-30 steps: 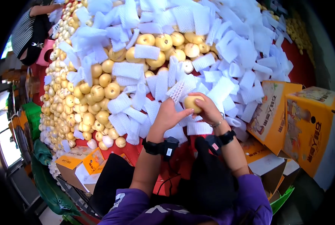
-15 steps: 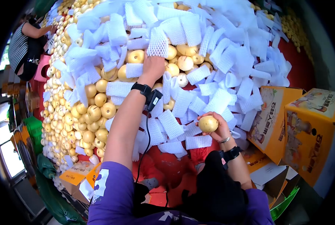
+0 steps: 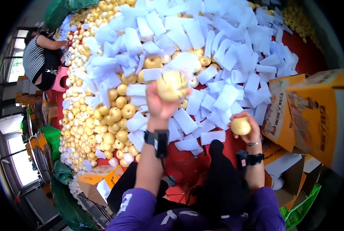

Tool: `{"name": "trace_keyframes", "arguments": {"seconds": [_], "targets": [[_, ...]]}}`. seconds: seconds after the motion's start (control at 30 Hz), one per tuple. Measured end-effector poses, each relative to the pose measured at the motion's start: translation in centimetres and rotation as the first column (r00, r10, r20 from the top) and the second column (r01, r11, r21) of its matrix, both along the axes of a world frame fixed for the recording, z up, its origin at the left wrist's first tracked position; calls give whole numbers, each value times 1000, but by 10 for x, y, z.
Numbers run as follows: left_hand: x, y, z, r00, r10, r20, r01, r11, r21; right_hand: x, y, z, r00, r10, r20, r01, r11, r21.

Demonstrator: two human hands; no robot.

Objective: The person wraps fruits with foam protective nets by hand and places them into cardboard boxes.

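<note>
Raised over the pile, my left hand is closed around a large yellow pepino melon with dark streaks. A blurred whitish foam net sleeve shows just above that fruit; whether it touches the fruit I cannot tell. Lower and to the right, my right hand grips a smaller, pale yellow pepino melon with its fingers behind the fruit. Many loose foam net sleeves lie in front of both hands, partly covering more pepino melons.
Printed orange cartons stand at the right, above an open carton and a green crate. Another carton is at lower left. A person in a striped top sits far left near a pink stool.
My left hand has come back from among the foam sleeves and lifted a large pepino melon. My right hand still holds its fruit, now farther right in view. The view has shifted.
</note>
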State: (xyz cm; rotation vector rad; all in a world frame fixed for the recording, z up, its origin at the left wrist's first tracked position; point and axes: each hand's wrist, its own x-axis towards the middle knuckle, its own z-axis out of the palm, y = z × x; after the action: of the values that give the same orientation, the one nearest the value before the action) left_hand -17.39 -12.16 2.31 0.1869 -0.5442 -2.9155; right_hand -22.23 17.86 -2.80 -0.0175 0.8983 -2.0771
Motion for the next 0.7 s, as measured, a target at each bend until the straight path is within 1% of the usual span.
{"name": "trace_keyframes", "arguments": {"seconds": [0.03, 0.07, 0.1, 0.13, 0.17, 0.2, 0.23, 0.27, 0.3, 0.33, 0.37, 0.4, 0.43, 0.47, 0.5, 0.53, 0.57, 0.6, 0.63, 0.67, 0.7], "targets": [[13, 18, 15, 1000, -3, -15, 3, 1000, -9, 6, 13, 20, 995, -42, -92, 37, 998, -57], [24, 37, 30, 999, -29, -41, 32, 997, 76, 15, 28, 41, 985, -69, -159, 58, 996, -72], [34, 54, 43, 996, -59, -66, 70, 984, 165, 24, 44, 59, 977, -103, -186, 91, 993, -74], [44, 67, 55, 993, -77, -84, 91, 982, 168, 37, 63, 78, 967, -140, -215, 127, 989, -74], [52, 77, 66, 990, -71, -122, 83, 992, 95, 52, 80, 98, 953, -181, -243, 177, 983, -38], [61, 86, 77, 985, -67, -162, 71, 997, 20, 64, 98, 112, 955, -229, -187, 214, 972, -94], [70, 92, 86, 983, -67, -169, 58, 997, -58, 72, 119, 121, 960, -199, -197, 178, 977, -119], [80, 98, 93, 976, -102, -190, 82, 991, -107, 81, 142, 129, 961, -176, -215, 149, 979, -138], [92, 98, 91, 994, -61, -88, 39, 972, -232, 93, 161, 137, 970, -183, -162, 157, 974, -162], [105, 105, 97, 998, 50, -29, -57, 955, -292, 102, 183, 142, 952, -164, -259, 149, 986, -76], [115, 111, 107, 1000, 9, 20, -4, 970, -241, 114, 200, 162, 954, -161, -253, 138, 985, -106], [118, 111, 103, 957, -152, -245, 137, 988, -77, 120, 217, 170, 942, -140, -304, 121, 989, -81], [122, 118, 117, 936, -185, -299, 182, 983, -36, 126, 231, 177, 917, -197, -346, 173, 980, -100], [123, 133, 130, 928, -196, -318, 178, 980, -85, 129, 249, 181, 886, -248, -392, 237, 968, -78], [127, 149, 136, 931, -175, -321, 170, 984, -45, 130, 262, 187, 859, -341, -382, 294, 939, -178], [128, 167, 140, 940, -129, -317, 131, 991, -14, 132, 277, 194, 836, -406, -370, 314, 906, -285], [128, 183, 143, 926, -166, -339, 174, 985, -8, 136, 290, 200, 792, -548, -269, 447, 821, -356], [120, 186, 139, 950, -177, -256, 185, 983, 7, 132, 295, 199, 738, -658, -150, 556, 719, -418], [117, 195, 135, 969, -181, -170, 185, 983, 9, 133, 314, 198, 700, -714, -24, 643, 645, -414], [116, 214, 137, 973, -188, -133, 190, 982, 9, 135, 333, 199, 644, -761, 80, 718, 565, -407], [116, 228, 143, 981, -166, -101, 163, 986, -37, 138, 351, 201, 577, -813, 85, 777, 513, -365]]}}
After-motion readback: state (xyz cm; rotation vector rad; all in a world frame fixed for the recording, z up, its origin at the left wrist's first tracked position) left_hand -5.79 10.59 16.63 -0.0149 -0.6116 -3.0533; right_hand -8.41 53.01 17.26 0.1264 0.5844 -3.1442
